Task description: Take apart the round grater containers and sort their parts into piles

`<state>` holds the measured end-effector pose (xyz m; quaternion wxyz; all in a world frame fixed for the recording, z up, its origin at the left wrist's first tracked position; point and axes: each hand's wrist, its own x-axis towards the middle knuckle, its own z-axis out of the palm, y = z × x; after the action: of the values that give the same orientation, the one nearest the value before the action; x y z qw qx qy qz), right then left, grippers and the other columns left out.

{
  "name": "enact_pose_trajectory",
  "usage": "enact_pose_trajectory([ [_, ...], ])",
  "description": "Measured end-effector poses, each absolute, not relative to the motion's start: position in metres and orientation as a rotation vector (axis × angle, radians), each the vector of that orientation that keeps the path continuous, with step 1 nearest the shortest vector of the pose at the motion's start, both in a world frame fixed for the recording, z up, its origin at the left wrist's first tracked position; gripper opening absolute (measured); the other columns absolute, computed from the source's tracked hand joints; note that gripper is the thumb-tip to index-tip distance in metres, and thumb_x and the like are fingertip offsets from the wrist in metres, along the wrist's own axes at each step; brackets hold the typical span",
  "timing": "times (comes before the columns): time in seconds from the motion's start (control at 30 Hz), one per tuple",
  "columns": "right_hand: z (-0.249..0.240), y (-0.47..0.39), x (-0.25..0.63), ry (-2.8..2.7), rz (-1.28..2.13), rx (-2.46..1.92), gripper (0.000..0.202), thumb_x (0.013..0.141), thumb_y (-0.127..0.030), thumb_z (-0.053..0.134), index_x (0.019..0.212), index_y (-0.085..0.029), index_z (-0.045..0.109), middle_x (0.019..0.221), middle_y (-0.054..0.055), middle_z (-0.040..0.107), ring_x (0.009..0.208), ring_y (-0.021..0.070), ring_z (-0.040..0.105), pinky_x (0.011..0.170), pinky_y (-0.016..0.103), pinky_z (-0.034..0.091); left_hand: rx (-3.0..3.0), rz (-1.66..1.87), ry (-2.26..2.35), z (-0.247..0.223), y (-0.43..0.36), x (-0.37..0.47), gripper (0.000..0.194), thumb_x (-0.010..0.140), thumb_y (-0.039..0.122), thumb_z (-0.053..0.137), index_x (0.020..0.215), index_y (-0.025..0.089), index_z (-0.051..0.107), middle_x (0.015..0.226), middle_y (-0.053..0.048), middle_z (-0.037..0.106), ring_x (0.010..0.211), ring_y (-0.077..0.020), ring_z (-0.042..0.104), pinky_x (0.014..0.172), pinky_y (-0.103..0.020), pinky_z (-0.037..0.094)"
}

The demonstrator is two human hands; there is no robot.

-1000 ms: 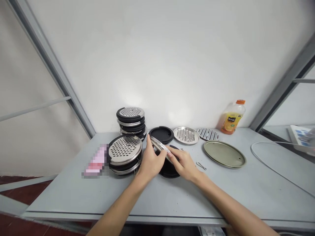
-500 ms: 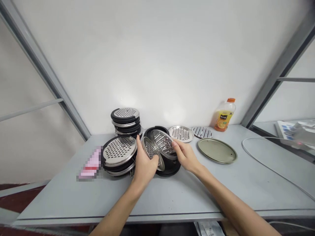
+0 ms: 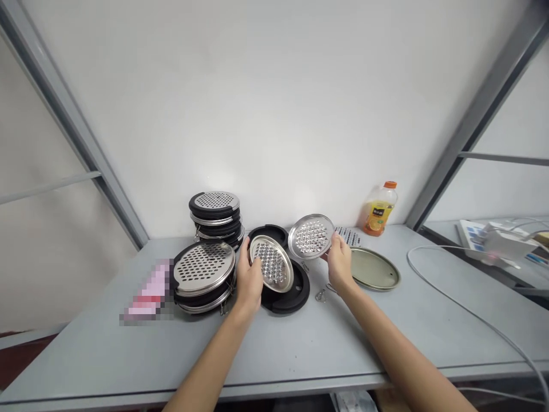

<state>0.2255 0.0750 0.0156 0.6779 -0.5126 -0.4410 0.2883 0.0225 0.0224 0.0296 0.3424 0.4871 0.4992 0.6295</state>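
Observation:
My left hand [image 3: 250, 279] grips a round metal grater plate [image 3: 271, 264] by its left edge, tilted over a black ring-shaped base [image 3: 300, 292]. Another round grater plate [image 3: 312, 236] is in my right hand [image 3: 340, 260], held at its right edge and raised above the table. The two plates are apart. Behind them lies a second black ring [image 3: 274, 229]. Small wire clips [image 3: 320, 296] rest on the table below my right hand. To the left of my left hand stands a low stack of graters with black rims [image 3: 205, 269].
A taller stack of graters [image 3: 214, 209] stands against the wall. Behind my right hand are another grater plate [image 3: 348, 234] and an olive round lid [image 3: 377, 269]. An orange-capped juice bottle [image 3: 380, 212] stands at the back. A white cable [image 3: 454, 300] crosses the right side.
The two grater plates, close together before, are now separated. My right hand has moved right with its plate, uncovering more of the black base and the wire clips.

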Motion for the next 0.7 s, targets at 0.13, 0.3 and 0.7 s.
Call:
enact_pose_trajectory([
  [0.13, 0.014, 0.083, 0.231, -0.809, 0.709, -1.191, 0.045, 0.085, -0.061, 0.036, 0.101, -0.021, 0.05, 0.091, 0.005, 0.057, 0.069, 0.0163, 0.058, 0.054, 0.027, 0.051, 1.099, 1.601, 1.27, 0.021, 0.024, 0.024, 0.046, 0.086, 0.017, 0.044, 0.13, 0.022, 0.051, 0.144, -0.005, 0.047, 0.137, -0.0213, 0.039, 0.115, -0.04, 0.03],
  [0.3, 0.01, 0.09, 0.24, -0.715, 0.616, -1.202, 0.057, 0.084, -0.059, 0.038, 0.13, -0.024, 0.038, 0.113, 0.01, 0.054, 0.086, 0.0191, 0.06, 0.063, 0.03, 0.055, 1.119, 1.617, 1.274, 0.01, 0.027, 0.019, 0.041, 0.088, 0.022, 0.045, 0.128, 0.021, 0.053, 0.141, -0.006, 0.05, 0.135, -0.022, 0.042, 0.114, -0.039, 0.031],
  [0.7, 0.009, 0.104, 0.239, -0.855, 0.561, -1.14, 0.062, 0.083, -0.053, 0.044, 0.138, -0.027, 0.037, 0.114, 0.009, 0.052, 0.087, 0.0189, 0.057, 0.064, 0.032, 0.055, 1.348, 1.654, 1.367, 0.006, 0.028, 0.011, 0.043, 0.082, 0.015, 0.049, 0.125, 0.02, 0.053, 0.133, -0.009, 0.056, 0.128, -0.0227, 0.049, 0.111, -0.039, 0.034],
])
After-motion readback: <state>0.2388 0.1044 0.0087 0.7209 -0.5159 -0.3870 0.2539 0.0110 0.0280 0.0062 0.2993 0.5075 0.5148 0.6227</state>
